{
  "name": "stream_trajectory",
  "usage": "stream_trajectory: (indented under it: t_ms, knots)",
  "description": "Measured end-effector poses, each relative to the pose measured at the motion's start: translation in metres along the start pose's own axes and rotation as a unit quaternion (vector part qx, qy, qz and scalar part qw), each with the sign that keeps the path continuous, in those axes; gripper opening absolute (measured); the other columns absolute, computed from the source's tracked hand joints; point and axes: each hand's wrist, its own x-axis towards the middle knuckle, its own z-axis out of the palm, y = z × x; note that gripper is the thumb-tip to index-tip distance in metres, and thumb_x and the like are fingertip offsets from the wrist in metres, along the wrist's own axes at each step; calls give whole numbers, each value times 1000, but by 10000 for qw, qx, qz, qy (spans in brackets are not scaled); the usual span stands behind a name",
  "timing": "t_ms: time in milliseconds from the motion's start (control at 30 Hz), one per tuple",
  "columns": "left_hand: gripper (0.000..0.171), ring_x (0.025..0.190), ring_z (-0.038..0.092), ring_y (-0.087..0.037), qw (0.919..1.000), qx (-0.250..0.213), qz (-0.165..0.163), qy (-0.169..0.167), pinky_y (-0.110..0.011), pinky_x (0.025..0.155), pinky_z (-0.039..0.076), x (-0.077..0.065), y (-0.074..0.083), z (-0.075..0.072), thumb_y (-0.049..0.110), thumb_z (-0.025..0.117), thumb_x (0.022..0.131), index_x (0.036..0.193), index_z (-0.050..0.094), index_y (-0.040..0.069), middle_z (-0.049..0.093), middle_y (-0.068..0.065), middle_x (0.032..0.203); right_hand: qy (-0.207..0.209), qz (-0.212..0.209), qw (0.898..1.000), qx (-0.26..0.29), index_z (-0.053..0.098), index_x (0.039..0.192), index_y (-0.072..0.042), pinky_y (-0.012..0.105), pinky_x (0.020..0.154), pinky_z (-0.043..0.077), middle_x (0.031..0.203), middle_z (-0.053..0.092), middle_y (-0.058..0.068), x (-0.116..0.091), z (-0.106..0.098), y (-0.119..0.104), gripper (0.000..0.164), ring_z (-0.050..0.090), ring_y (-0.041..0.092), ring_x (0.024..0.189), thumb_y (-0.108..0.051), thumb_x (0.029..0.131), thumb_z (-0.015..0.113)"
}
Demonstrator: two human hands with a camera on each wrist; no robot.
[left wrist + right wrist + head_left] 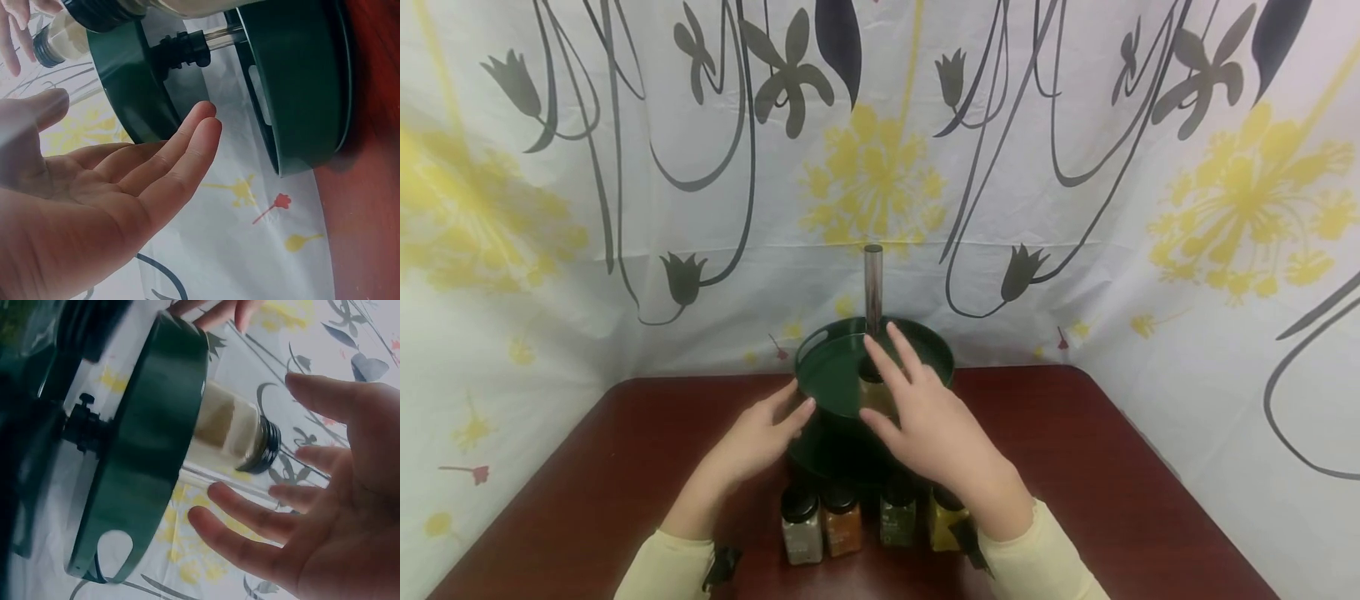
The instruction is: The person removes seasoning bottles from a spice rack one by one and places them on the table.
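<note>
A two-tier dark green round stand has an upper tray (831, 375), a lower tray (827, 458) and a metal pole (873, 287) rising through it. On the upper tray stands a black-lidded glass spice jar (228, 425) with pale beige contents. My right hand (936, 425) is spread around this jar; in the right wrist view its fingers are apart from the glass. At the left side of the upper tray is my left hand (748, 442), its fingertips near the rim. The left wrist view shows its palm and fingers extended, holding nothing.
Several black-lidded spice jars stand in front of the stand: whitish (802, 537), orange (842, 532), green (898, 521) and yellow (944, 529), the last partly behind my right wrist. They stand on a reddish-brown table (1075, 500). A flower-patterned curtain (880, 83) hangs behind.
</note>
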Motion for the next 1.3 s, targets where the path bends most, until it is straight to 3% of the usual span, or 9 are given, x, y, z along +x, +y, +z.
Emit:
stream_trajectory:
  t_ms: [100,233,367,500,600,733,1000,1167,1300]
  knots:
    - [76,102,64,-23,10000,-16,19,-2,-49,90,50,-2,2,0,57,48,95,153,26,13,55,-12,133,-250,14,9996,-134,12,154,-38,41,81,54,160,7,-7,0,3,-3,78,44,27,127,-50,93,58]
    - [78,100,64,-21,10000,41,38,20,-47,89,51,-4,4,-1,58,49,94,152,29,11,58,-12,129,-204,86,9996,-167,36,149,-25,44,87,53,157,23,-1,0,4,-5,66,45,25,126,-48,92,60]
    - [76,99,65,-17,9999,144,7,23,-47,91,50,-5,7,-1,57,49,95,151,31,9,60,-12,128,268,63,9994,-205,50,136,-15,40,80,55,150,37,3,0,5,-5,56,51,25,117,-43,90,65]
    - [75,99,64,-15,9998,197,-39,-16,-48,94,47,-7,10,-1,55,50,95,151,31,9,63,-10,124,892,14,9957,-264,54,117,-14,33,70,54,122,57,1,1,6,-3,37,54,18,97,-34,89,69]
    - [76,100,64,-15,9998,186,-42,-49,-49,97,45,-8,12,-2,56,50,95,151,30,9,64,-10,122,1140,-71,9932,-236,54,114,-13,30,67,51,109,57,-1,2,5,-1,34,49,16,89,-28,88,71]
    - [75,104,63,-17,9998,167,7,-53,-50,99,43,-9,12,-2,54,51,95,151,30,8,61,-11,127,1230,-247,9919,-197,57,122,-10,32,71,51,113,55,4,2,5,2,37,49,19,94,-24,90,69]
    - [72,94,65,-18,9999,20,111,-64,-44,85,52,-4,6,-3,53,53,95,148,37,8,67,-10,112,1762,-289,9830,423,61,123,-10,33,73,52,110,56,3,2,-5,5,33,54,17,91,-25,93,65]
    - [65,99,62,-23,9990,-413,21,166,-40,80,55,0,2,-6,47,56,95,145,41,9,61,-11,123,1686,-301,9844,415,60,124,-11,31,64,50,108,54,4,8,-17,4,35,53,13,74,-32,97,59]
    - [67,107,59,-25,9979,-632,2,108,-40,81,55,2,1,-9,47,56,95,147,36,9,52,-15,136,1596,-260,9852,564,60,125,-13,29,60,49,108,54,3,13,-28,2,35,51,10,65,-34,98,56]
